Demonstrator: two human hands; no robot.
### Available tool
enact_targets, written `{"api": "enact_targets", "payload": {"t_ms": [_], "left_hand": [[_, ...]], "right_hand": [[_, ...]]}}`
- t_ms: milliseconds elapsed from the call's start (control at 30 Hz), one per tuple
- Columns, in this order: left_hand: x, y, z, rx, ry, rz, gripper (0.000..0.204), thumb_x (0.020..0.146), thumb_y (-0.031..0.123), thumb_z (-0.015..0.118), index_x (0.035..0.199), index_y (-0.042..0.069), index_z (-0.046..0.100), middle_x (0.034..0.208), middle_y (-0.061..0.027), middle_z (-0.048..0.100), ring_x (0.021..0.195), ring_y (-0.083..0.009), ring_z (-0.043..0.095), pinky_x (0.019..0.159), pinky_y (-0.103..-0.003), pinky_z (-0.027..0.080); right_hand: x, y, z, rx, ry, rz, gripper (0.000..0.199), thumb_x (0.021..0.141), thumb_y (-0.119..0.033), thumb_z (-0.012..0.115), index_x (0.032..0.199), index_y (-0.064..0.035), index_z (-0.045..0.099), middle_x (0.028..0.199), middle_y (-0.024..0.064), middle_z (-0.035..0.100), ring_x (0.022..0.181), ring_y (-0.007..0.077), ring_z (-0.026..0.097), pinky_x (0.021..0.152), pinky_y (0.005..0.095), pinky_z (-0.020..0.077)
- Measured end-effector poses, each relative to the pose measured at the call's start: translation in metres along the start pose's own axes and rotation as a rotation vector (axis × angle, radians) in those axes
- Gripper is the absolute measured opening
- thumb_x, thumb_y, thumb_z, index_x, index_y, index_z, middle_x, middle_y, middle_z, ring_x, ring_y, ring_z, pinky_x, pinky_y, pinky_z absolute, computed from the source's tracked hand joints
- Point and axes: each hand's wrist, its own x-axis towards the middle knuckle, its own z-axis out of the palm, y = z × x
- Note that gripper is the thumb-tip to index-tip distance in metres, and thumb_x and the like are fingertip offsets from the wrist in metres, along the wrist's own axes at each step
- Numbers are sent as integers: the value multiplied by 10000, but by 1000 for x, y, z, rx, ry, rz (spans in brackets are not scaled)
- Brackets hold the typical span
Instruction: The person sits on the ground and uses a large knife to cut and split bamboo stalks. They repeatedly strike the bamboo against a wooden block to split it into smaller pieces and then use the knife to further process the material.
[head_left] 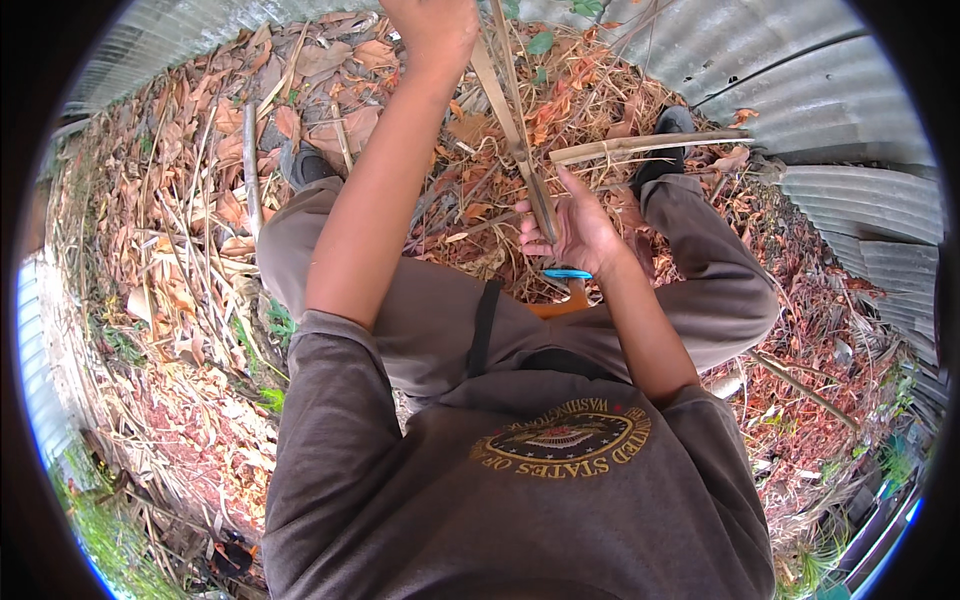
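Note:
My left hand (432,28) is at the top edge, arm stretched forward. Its fingers are cut off by the frame, so their grip is hidden. Beside it, a long split bamboo strip (503,108) runs down toward my right hand (583,232). That hand is palm up, thumb and fingers stretched apart, with the strip's lower end over the fingers and palm. A second thin strip (506,58) runs alongside the first near the top. Just below my right hand, an orange object with a bright blue band (567,273) lies by my lap; its kind is unclear.
Another pale split strip (640,146) lies across by my right shoe (672,135). A grey stick (251,165) rests near my left shoe (308,167). Dry leaves (190,170) and shavings cover the ground. Corrugated metal sheets (790,80) stand along the far and right sides.

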Motion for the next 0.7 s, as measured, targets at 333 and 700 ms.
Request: {"api": "enact_targets", "payload": {"t_ms": [333, 700], "left_hand": [[0, -4, 1, -5, 44, 79, 531, 990, 567, 347, 684, 138, 409, 566, 39, 397, 475, -70, 378, 442, -227, 314], [-8, -6, 22, 22, -7, 119, 516, 1014, 499, 364, 671, 115, 404, 579, 40, 357, 514, -78, 366, 480, -242, 316]], "right_hand": [[-23, -1, 7, -330, 232, -154, 728, 916, -677, 348, 1000, -9, 624, 949, 106, 673, 857, 176, 627, 795, 323, 492], [-12, -10, -17, -536, 320, 8, 592, 904, -585, 490, 957, -8, 613, 870, 154, 675, 723, 171, 652, 621, 272, 517]]}}
